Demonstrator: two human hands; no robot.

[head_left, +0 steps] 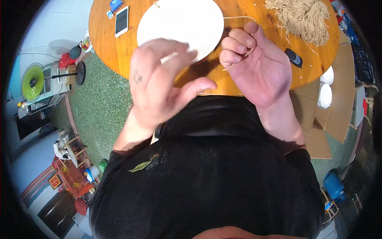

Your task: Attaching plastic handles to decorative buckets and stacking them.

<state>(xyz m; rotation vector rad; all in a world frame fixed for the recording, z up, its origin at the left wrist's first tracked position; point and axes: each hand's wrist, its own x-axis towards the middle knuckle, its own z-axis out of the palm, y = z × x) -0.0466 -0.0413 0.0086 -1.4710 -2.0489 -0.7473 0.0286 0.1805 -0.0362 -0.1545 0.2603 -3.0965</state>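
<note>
A large white round disc (187, 24) lies on the wooden table, with a bit of cord at its far edge. From its right side a thin beige cord (240, 17) runs to my right hand (262, 65). That hand is turned palm up, fingers curled and closed on the cord, and a short end sticks out below the fingertips. Over the disc's near left edge hovers my left hand (159, 81), slightly blurred. Its fingers are bent and its thumb is stretched out apart from them; nothing shows between them. A heap of matching beige cords (302, 22) rests at the far right.
On the round wooden table (105, 44) are a white phone (121, 22), a small blue packet (115, 5) and a small black object (293, 58). Cardboard (338, 91) and white round stacks (325, 95) stand right of it. A green fan (32, 82) stands left.
</note>
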